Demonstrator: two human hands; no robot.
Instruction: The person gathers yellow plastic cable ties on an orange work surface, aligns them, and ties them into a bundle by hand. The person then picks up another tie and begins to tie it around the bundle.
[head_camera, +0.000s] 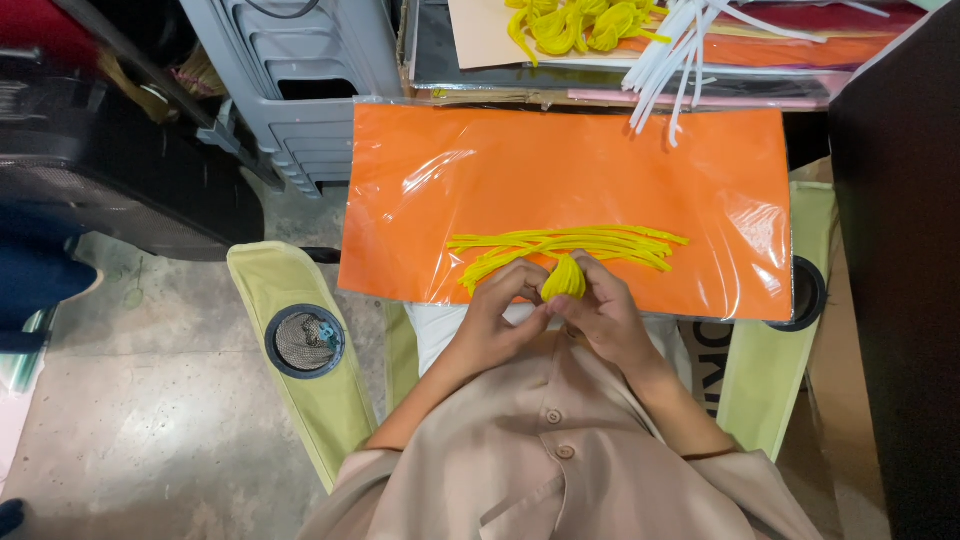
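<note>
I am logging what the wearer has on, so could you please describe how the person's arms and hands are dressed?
Both the left hand and right hand are bare, with no gloves. The forearms are uncovered; loose beige sleeves start near the elbows, part of a buttoned beige shirt.

A worn concrete floor (150, 420) fills the lower left of the frame. Grey plastic stools (300, 90) stand stacked at upper centre-left, beside a black case (90, 150) at far left. A dark cabinet (900, 260) runs down the right edge. Light is even and soft.
</note>
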